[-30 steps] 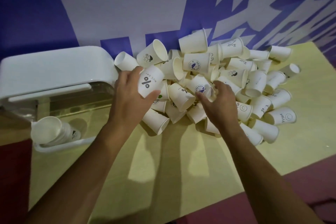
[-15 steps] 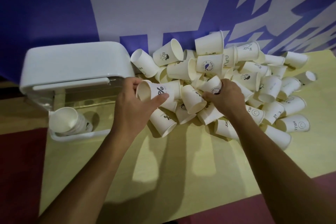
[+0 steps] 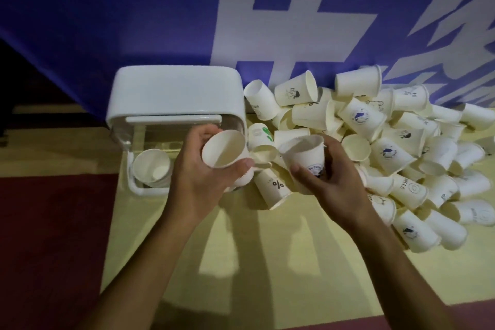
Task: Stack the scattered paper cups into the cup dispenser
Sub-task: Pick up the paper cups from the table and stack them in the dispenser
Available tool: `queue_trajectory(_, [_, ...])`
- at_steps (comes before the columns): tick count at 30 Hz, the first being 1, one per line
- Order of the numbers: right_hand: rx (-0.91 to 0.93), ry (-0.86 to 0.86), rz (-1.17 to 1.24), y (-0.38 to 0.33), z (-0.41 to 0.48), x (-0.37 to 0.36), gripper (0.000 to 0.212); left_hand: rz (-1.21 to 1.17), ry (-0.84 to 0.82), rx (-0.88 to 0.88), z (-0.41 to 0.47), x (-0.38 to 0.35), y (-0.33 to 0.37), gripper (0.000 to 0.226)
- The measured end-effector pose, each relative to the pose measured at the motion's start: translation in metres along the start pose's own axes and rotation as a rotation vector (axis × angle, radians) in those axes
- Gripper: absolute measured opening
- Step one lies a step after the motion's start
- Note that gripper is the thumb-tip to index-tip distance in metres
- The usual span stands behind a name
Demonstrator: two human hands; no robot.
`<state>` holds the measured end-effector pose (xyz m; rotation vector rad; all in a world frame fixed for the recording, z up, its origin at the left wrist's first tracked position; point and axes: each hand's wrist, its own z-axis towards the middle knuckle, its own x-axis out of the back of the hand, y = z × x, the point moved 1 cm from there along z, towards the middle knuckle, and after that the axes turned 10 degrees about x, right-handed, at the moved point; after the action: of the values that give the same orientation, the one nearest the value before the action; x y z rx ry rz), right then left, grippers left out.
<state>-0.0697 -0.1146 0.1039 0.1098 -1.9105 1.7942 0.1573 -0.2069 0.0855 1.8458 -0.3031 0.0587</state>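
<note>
A white cup dispenser (image 3: 176, 94) lies at the back left of the yellow table (image 3: 267, 262), its front open, with a stack of paper cups (image 3: 151, 166) inside. My left hand (image 3: 198, 177) holds a white paper cup (image 3: 223, 150), mouth towards me, just right of the dispenser's opening. My right hand (image 3: 329, 179) grips another cup (image 3: 305, 153) with a blue print, lifted off the pile. A big heap of scattered paper cups (image 3: 388, 147) covers the table to the right.
A blue banner with white characters (image 3: 267, 21) hangs right behind the dispenser and heap. A dark red floor (image 3: 48, 236) shows left of the table edge. Bare tabletop lies in front of my hands.
Both hands have lifted their cups off the pile and drawn them toward me. The left hand's cup has turned its mouth towards me and moved nearer the dispenser opening. The camera has shifted left.
</note>
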Motion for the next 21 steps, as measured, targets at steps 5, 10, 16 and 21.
queue_trajectory(5, [0.048, -0.158, 0.114, -0.024, 0.000, -0.055, 0.051, -0.119, 0.038, 0.011, -0.003, 0.057, -0.020, 0.075])
queue_trajectory(10, [0.066, -0.211, 0.286, -0.042, -0.004, -0.105, 0.037, -0.131, 0.115, -0.067, -0.013, 0.110, -0.027, 0.057])
queue_trajectory(16, [0.087, -0.205, 0.255, -0.057, -0.002, -0.146, 0.044, -0.065, 0.211, -0.093, -0.004, 0.157, -0.039, 0.061])
queue_trajectory(21, [0.131, -0.184, 0.181, -0.063, 0.003, -0.163, 0.048, -0.037, 0.226, -0.102, 0.003, 0.171, -0.043, 0.070])
